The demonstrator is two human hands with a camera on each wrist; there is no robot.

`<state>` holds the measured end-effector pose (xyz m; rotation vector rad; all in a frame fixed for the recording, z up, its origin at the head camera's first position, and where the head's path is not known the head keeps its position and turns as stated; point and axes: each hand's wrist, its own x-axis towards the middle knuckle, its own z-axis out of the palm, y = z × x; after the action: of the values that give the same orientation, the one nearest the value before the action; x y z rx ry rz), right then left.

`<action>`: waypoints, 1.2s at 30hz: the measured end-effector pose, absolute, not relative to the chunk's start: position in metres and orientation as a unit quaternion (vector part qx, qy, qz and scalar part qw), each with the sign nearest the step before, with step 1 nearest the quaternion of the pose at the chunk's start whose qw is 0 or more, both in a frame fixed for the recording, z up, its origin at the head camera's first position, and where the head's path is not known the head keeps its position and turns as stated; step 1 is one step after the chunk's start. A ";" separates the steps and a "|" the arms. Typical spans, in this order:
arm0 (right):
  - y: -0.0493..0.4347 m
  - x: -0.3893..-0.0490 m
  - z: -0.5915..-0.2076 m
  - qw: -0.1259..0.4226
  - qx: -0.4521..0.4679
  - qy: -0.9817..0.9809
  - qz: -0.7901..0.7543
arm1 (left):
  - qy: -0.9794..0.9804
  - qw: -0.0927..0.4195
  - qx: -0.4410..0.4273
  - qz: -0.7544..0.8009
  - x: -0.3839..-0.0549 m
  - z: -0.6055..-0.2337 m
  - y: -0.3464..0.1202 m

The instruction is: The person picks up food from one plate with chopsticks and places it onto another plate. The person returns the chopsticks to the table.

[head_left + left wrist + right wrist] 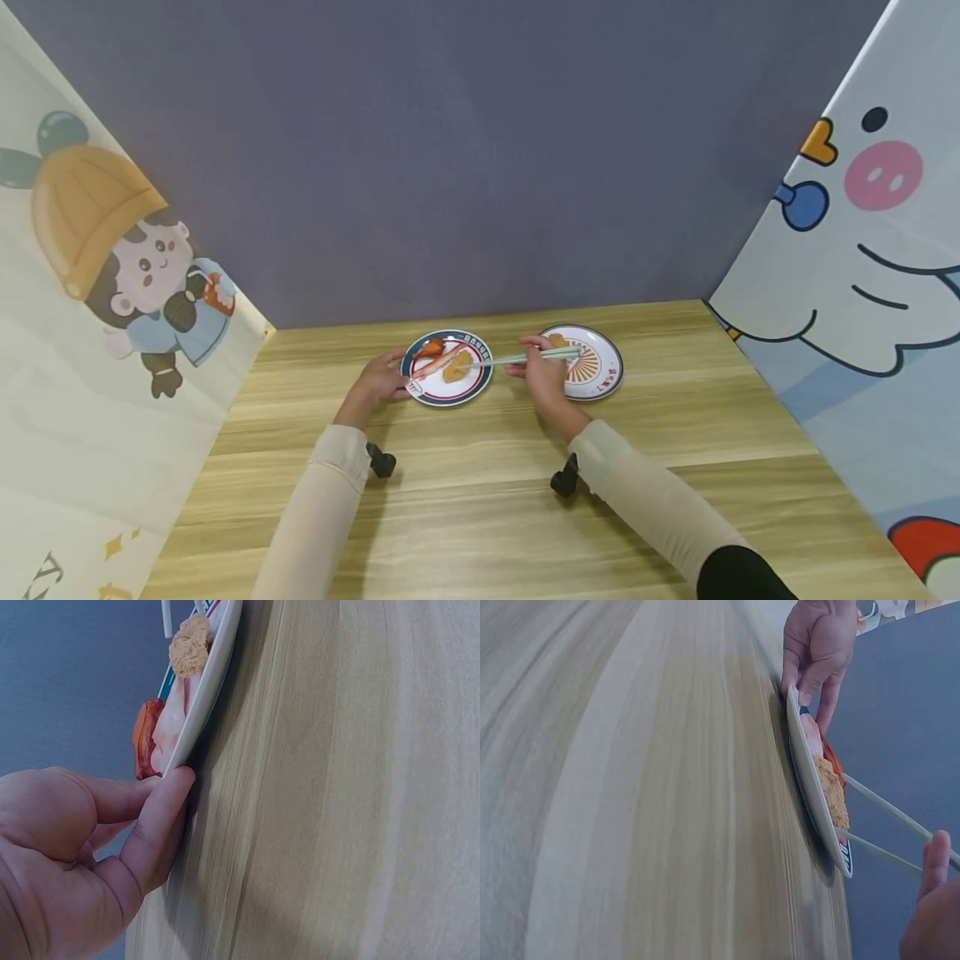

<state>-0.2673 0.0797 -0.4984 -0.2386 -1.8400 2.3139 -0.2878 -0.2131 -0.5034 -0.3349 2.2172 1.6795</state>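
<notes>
Right of the left hand (381, 381), within its pinch, teal-edged plate (441, 392); chopsticks (501, 361) in grip of right hand (543, 375).

A: Which colours mark the left plate (475, 386)?
B: White, with teal rim and red ring; its nugget (454, 372) is golden-brown.
A: The right plate (604, 358) and chopsticks (558, 353)?
B: White, printed with orange rays; pale green, respectively.

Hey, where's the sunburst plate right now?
In the head view, the sunburst plate lies right of the teal-rimmed plate, beside the right hand, with chopsticks reaching above it.
</notes>
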 end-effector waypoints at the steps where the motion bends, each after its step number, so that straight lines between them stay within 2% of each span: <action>1: 0.079 -0.267 -0.498 0.091 -0.083 -0.617 0.777 | 0.780 0.170 -0.117 0.591 -0.288 -0.504 -0.213; 12: 0.072 -0.264 -0.500 0.104 -0.097 -0.600 0.787 | 0.781 0.172 -0.130 0.586 -0.290 -0.503 -0.211; 22: 0.066 -0.263 -0.503 0.118 -0.051 -0.644 0.754 | 0.777 0.171 -0.120 0.593 -0.289 -0.504 -0.209; 36: 0.083 -0.268 -0.498 0.127 -0.066 -0.683 0.717 | 0.779 0.158 -0.118 0.595 -0.290 -0.507 -0.210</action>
<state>-0.2682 0.0828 -0.4980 -0.1915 -1.9877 2.0862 -0.2895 -0.2095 -0.5067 -0.3373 2.2284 1.7005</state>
